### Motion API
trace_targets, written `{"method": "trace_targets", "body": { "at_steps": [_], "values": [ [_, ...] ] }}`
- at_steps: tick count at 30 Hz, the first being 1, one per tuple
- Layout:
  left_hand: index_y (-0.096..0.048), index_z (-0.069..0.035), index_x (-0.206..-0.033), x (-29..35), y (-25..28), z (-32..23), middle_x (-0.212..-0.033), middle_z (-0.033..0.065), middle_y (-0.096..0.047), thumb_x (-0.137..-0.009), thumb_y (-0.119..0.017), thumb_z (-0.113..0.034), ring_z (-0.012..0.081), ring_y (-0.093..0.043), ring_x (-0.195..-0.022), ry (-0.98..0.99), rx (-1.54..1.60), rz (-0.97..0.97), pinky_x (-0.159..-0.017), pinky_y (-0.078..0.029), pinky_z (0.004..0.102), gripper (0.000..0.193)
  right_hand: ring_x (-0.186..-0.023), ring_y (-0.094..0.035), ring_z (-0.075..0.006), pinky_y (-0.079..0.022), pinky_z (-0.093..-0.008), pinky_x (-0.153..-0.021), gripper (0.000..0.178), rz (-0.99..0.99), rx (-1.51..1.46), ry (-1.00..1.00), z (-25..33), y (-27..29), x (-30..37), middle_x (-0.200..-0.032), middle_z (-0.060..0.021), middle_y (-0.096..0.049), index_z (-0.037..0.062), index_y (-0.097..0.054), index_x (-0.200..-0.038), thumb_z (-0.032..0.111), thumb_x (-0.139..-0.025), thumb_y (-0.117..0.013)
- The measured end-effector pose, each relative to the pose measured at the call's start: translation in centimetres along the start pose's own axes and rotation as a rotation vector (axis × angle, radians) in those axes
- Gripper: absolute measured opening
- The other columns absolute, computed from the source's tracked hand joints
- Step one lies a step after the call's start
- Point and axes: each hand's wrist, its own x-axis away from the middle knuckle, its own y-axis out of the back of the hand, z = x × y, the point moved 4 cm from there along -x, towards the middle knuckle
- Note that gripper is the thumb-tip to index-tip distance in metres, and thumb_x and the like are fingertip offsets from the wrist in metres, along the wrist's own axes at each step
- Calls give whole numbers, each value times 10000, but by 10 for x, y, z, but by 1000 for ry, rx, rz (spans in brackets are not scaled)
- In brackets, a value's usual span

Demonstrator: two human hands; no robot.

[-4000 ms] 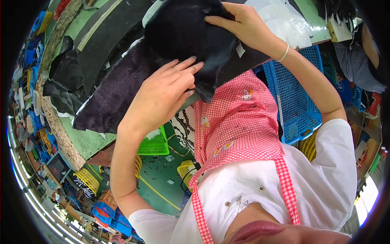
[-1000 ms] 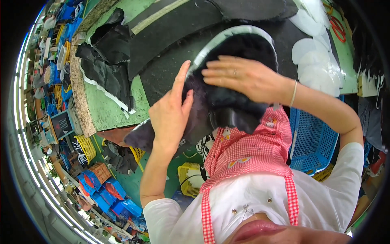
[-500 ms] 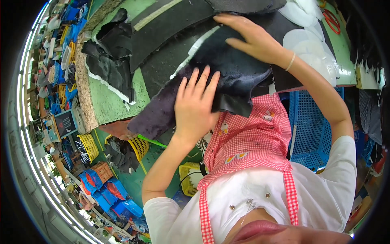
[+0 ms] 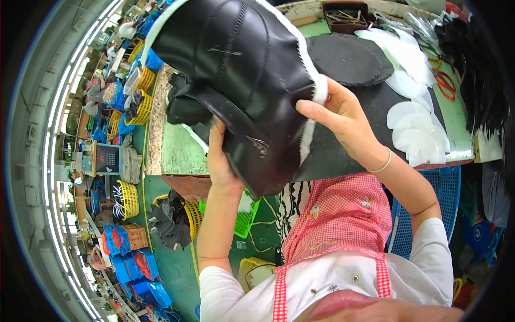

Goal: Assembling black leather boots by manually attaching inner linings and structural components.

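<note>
A glossy black leather boot upper [image 4: 236, 70] is held up over the work table, its smooth outer face showing. Stitched seams run along it, a fuzzy white strip lines its edges, and a small metal ornament sits near its lower end. My left hand [image 4: 222, 161] is closed on its lower left side, the fingers partly behind the leather. At the right edge my right hand [image 4: 348, 123] pinches the white-edged border between thumb and fingers. Part of another dark piece shows behind the upper at the left; most of it is hidden.
On the green table [image 4: 185, 150] lie a black mat [image 4: 343, 155], dark round pads [image 4: 348, 56] and stacked white curved pieces [image 4: 418, 129]. Red-handled scissors [image 4: 446, 87] and a brown tool box [image 4: 346, 16] lie farther off. A blue crate [image 4: 429, 198] stands below the right edge.
The piece has been lifted off the table and turned from its dark fuzzy side to its shiny leather side. Both hands have gone from resting flat on it to gripping its edges.
</note>
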Motion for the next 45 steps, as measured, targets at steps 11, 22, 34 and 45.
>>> {"method": "trace_targets", "body": {
  "at_steps": [11, 22, 34, 45],
  "values": [
    [-293, -41, -1505, -1, -51, -72, -1363, 153, -519, -770, -748, -111, 278, -542, -1235, -287, -773, -65, -1049, -445, 407, 867, -949, -593, -61, -487, -233, -855, 326, 84, 128, 160, 38, -10, -10, -1061, -15, -670, -9, -599, -1188, 76, -892, -707],
    [-300, -71, -1512, 15, -52, -102, -1467, 152, -412, -699, -832, -334, 271, -400, -1362, -780, -1668, -160, -1145, -222, 517, 1007, -825, -558, -95, -473, -277, -771, 224, 518, 749, 243, 64, -14, -11, -884, -65, -672, -51, -641, -1053, 19, -852, -711],
    [-619, -52, -692, -24, -52, -55, -735, 14, -574, -532, -914, -212, 239, -507, -753, -288, -1929, 707, -755, -400, 351, 372, -687, -566, -91, -461, -280, -617, 364, 820, 717, -408, 34, 19, -14, -815, -50, -667, -28, -635, -1013, 210, -783, -785],
    [-723, -4, -800, -25, -42, -42, -761, 75, -667, -711, -836, -99, 214, -605, -887, -68, -1772, 284, -837, -442, 312, 173, -1044, -606, -175, -471, -303, -929, 507, -151, 1275, 537, 101, 39, 8, -1118, -86, -635, 34, -555, -1221, 130, -774, -774]
  ]
}}
